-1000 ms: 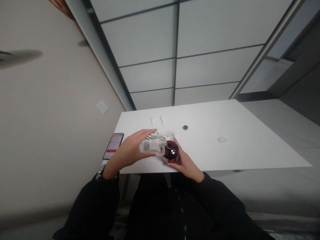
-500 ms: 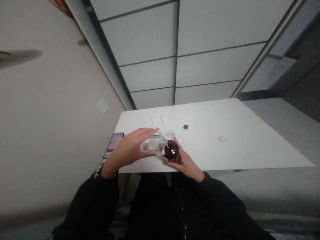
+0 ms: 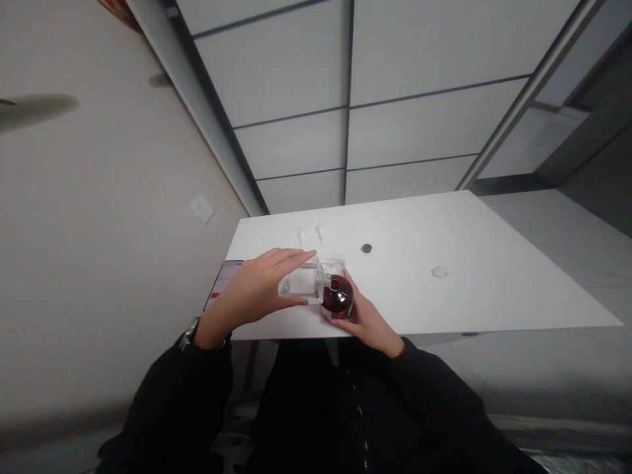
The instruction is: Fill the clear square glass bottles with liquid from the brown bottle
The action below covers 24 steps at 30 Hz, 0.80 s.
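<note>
Fingers of the left hand [image 3: 257, 289] grasp the clear plastic bottle [image 3: 300, 284], tipped slightly flatter than a second ago, its neck still at the round dark-red glass flask [image 3: 338, 297], which the right hand [image 3: 365, 320] grips.

Clear bottle [image 3: 302, 284] in left hand [image 3: 261, 289] looked transparent and glossy; plastic or glass, could not tell. Round flask [image 3: 338, 296] in right hand [image 3: 363, 317] had a clear shiny wall with dark red liquid inside and small highlights on top. Worktop [image 3: 469, 296] was white, smooth, matt, laminate look. Phone [image 3: 220, 284] showed a glossy lit screen. Small cap [image 3: 366, 248] was dark, matt, plastic look. Wad [image 3: 441, 271] was white, crumpled, paper or tissue. Sleeves [image 3: 187, 395] were black matt cloth. Wristwatch [image 3: 189, 334] gave a metal glint. Wall [image 3: 99, 230] was plain matt paint. Panels [image 3: 409, 125] were frosted, smooth, in dark metal frames.
</note>
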Motion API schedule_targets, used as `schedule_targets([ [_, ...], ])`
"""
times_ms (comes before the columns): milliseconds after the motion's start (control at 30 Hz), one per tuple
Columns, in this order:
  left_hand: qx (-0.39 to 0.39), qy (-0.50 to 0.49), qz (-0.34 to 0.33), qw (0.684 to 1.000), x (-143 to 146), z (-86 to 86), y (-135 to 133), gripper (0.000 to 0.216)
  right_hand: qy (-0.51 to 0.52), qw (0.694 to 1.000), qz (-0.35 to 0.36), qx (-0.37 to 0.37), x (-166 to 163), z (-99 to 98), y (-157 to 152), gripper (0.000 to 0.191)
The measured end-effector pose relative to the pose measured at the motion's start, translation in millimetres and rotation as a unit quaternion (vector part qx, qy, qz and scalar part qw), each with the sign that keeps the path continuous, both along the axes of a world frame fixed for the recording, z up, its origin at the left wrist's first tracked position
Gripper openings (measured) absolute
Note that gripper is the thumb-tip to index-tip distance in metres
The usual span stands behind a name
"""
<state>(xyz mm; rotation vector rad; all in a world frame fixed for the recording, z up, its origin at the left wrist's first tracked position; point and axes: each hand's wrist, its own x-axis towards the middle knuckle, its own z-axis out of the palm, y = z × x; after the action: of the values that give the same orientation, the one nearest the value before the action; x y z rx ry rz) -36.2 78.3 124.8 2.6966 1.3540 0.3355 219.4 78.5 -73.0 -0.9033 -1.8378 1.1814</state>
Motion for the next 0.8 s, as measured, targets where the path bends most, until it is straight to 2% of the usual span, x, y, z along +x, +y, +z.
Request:
schedule_targets([
  [200,0.006,0.039,-0.002,0.999,1.0,2.1,0.0,0.074,-0.007,1.000,0.002,0.001,0.6,-0.2,0.3,0.118],
  [800,0.015,0.060,-0.013,0.998,3.2,6.8,0.7,0.069,-0.011,1.000,-0.002,0.005,0.9,0.9,-0.5,0.117],
])
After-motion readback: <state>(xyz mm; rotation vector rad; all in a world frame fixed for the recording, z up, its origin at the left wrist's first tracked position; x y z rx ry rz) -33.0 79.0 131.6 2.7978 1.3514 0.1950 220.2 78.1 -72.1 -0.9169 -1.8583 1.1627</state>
